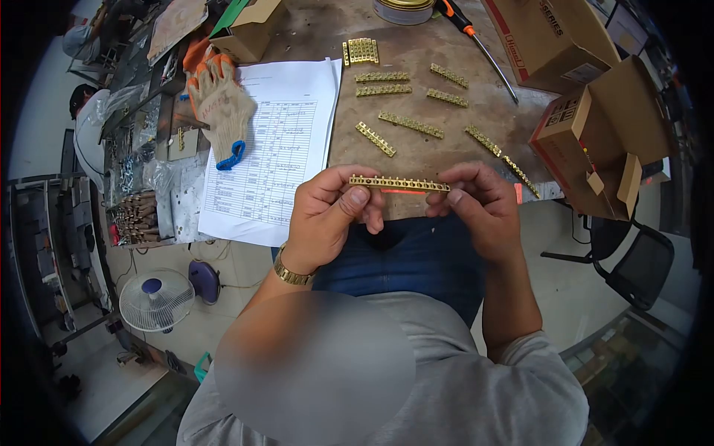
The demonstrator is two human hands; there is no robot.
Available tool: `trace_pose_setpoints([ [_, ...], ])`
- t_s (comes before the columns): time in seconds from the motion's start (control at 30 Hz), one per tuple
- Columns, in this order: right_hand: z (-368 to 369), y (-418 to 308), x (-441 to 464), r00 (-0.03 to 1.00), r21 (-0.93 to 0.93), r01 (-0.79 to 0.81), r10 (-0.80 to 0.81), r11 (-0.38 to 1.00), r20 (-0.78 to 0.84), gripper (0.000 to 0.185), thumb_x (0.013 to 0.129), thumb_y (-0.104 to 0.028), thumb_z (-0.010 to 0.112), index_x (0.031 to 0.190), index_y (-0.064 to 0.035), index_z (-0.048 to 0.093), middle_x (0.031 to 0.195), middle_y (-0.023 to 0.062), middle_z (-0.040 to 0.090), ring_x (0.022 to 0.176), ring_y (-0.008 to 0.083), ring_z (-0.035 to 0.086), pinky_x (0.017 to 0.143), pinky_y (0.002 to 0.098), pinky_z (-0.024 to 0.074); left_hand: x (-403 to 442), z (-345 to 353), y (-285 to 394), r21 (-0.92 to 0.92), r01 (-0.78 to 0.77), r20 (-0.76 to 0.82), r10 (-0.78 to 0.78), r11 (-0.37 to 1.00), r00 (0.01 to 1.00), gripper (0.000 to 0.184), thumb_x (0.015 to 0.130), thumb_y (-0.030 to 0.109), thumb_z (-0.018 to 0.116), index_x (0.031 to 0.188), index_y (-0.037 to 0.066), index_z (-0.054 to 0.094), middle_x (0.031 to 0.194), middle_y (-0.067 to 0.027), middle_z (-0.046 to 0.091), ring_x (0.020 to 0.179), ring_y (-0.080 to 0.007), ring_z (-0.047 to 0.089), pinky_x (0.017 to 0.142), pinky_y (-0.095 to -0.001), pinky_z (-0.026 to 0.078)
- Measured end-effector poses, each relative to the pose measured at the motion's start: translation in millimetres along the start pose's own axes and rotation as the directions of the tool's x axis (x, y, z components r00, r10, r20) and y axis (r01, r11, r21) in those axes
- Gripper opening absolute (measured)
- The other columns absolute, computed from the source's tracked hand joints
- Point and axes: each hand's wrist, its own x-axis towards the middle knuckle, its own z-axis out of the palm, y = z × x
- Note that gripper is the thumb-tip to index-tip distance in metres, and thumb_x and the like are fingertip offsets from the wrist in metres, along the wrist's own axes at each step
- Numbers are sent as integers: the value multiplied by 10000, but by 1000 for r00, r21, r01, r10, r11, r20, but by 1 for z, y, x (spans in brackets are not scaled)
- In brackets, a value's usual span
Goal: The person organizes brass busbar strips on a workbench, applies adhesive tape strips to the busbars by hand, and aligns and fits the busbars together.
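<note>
A long brass terminal bar [399, 183] with a row of holes and small screws is held level above the table's near edge. My left hand [328, 211] pinches its left end between thumb and fingers. At the other end, my right hand [487, 207] grips the bar with thumb and fingertips. Beyond my hands, more brass bars lie on the tabletop, among them a short slanted one [375, 139], a longer one [410, 125] and a pair lying end to end [484, 140]. A tight block of bars [361, 51] sits farther back.
Printed sheets [271, 149] lie at the left, with a work glove [223, 111] partly over them. An orange-handled screwdriver [491, 59] and a round tin [404, 10] are at the back. Cardboard boxes [554, 44] stand at the right. A fan [156, 299] is on the floor.
</note>
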Motion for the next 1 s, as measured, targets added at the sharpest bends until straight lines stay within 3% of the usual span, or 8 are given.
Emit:
trace_pose_setpoints([
  [0.17, -2, 7, 0, 1000, 2, 6, -6, 1000, -3, 228, 1088, -33, 644, 1304, 35, 678, 1051, 153, 813, 953, 221, 811, 864, 351, 657, 1, 0, 2, 4, 28, -4, -28, 1000, 1000, 359, 1165, 180, 659, 1428, -65, 646, 1072, -183, 766, 810, -225, 768, 715, -349, 653],
  [0.4, -9, 9, 3, 999, 36, 28, -29, 999, 16, 206, 1098, -40, 646, 1293, 8, 688, 1056, 125, 828, 942, 195, 813, 838, 318, 638, 3, -1, 2, -29, 26, 38, -25, 999, 999, 373, 1175, 149, 637, 1473, -76, 630, 1109, -152, 771, 869, -189, 786, 755, -316, 659],
  [0.5, -7, 9, 4, 1000, 14, 9, -9, 1000, -27, 243, 1083, -68, 661, 1297, 45, 677, 1023, 149, 811, 882, 222, 799, 834, 360, 657, 2, -1, 3, -24, 23, 46, -22, 999, 999, 373, 1175, 135, 629, 1480, -80, 625, 1117, -159, 768, 879, -191, 785, 761, -317, 657],
  [1.0, -6, 9, 3, 1000, 36, -3, 4, 999, -28, 254, 1091, -77, 674, 1317, 38, 661, 1036, 148, 814, 898, 224, 809, 829, 350, 663, 2, -1, 3, -38, 27, 42, -25, 999, 999, 379, 1168, 120, 636, 1487, -83, 620, 1114, -166, 770, 877, -203, 785, 763, -327, 661],
])
